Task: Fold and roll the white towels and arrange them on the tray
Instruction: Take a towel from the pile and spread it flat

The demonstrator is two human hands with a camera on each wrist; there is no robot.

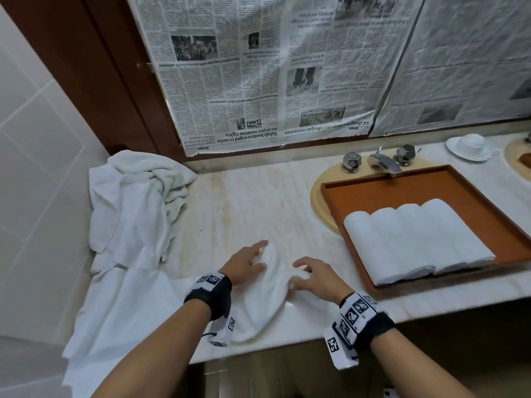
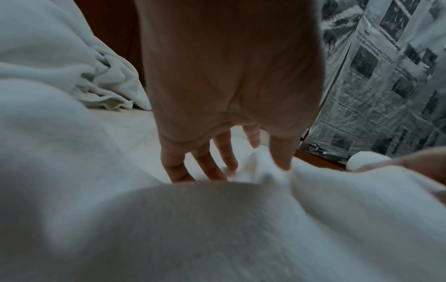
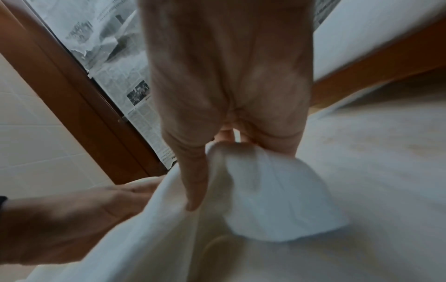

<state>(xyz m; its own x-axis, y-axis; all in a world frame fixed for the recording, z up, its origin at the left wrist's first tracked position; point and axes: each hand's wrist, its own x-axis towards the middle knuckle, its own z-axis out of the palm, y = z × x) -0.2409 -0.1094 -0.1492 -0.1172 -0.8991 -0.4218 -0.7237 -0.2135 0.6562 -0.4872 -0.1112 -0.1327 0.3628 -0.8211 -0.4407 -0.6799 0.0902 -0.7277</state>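
Both hands work one white towel (image 1: 267, 285) on the desk (image 1: 244, 202): left hand (image 1: 247, 261) spread flat, right hand (image 1: 317, 275) bunching cloth, beside a tray (image 1: 402, 185) bearing four rolled towels (image 1: 416, 239). Left wrist view shows straight fingers (image 2: 217, 162) pressing the cloth. Right wrist view shows fingers (image 3: 195, 181) curled round a fold.
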